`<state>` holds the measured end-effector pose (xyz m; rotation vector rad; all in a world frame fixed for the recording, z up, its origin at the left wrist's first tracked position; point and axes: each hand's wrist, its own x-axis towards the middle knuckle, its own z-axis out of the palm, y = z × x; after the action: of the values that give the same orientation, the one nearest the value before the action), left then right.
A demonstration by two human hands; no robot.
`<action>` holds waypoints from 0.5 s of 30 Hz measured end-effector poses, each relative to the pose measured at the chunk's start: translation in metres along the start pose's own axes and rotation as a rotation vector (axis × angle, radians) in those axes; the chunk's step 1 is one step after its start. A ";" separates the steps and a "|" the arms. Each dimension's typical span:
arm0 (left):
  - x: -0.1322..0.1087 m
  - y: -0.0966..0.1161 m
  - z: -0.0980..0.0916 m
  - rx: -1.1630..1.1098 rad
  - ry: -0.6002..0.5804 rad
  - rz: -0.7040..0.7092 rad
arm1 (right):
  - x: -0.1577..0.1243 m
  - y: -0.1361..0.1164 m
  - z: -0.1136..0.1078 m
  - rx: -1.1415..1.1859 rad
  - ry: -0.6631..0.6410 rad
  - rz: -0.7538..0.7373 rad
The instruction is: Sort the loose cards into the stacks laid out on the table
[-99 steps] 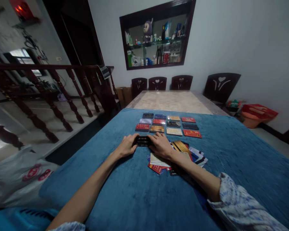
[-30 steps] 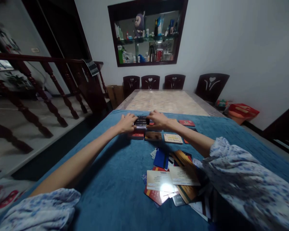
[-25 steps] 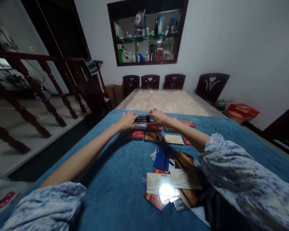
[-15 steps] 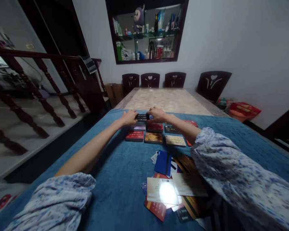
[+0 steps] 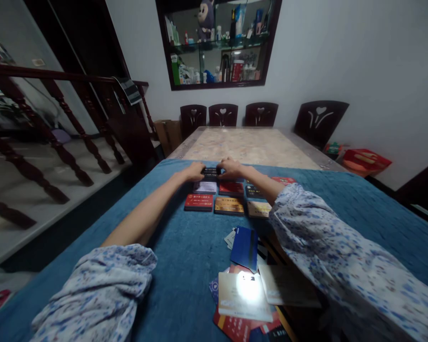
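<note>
Both my arms reach far forward over a blue cloth (image 5: 185, 247). My left hand (image 5: 194, 171) and my right hand (image 5: 231, 167) pinch the two ends of a black card (image 5: 210, 172) at the far left of a grid of cards (image 5: 229, 205) laid in rows. The card sits low over the cloth at the grid's back row. Nearer me lies a loose heap of cards (image 5: 246, 285), one of them glaring white under a light. A blue card (image 5: 245, 247) tops the heap's far side. My right sleeve hides part of the grid and heap.
Beyond the cloth the marble tabletop (image 5: 249, 147) is bare, with several dark chairs (image 5: 260, 113) along its far end and right side. A wooden stair railing (image 5: 57, 109) runs on the left. A glass wall cabinet (image 5: 217, 42) hangs behind. Red bags (image 5: 365, 159) sit on the floor at right.
My two hands have carried the black card from just in front of the grid forward to its far left corner. My head leaned forward, so the loose heap now lies closer under me.
</note>
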<state>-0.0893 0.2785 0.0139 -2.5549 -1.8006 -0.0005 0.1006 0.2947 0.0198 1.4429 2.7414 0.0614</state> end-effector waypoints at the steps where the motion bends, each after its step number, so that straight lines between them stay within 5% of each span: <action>1: 0.002 -0.001 0.001 -0.008 -0.004 0.005 | 0.001 0.000 0.001 0.000 -0.005 0.003; 15: 0.014 -0.014 0.011 -0.108 -0.045 0.034 | 0.016 0.010 0.013 0.033 -0.022 -0.047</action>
<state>-0.0978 0.2969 0.0036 -2.6793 -1.8214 -0.0413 0.0999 0.3138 0.0073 1.3772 2.7705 -0.0015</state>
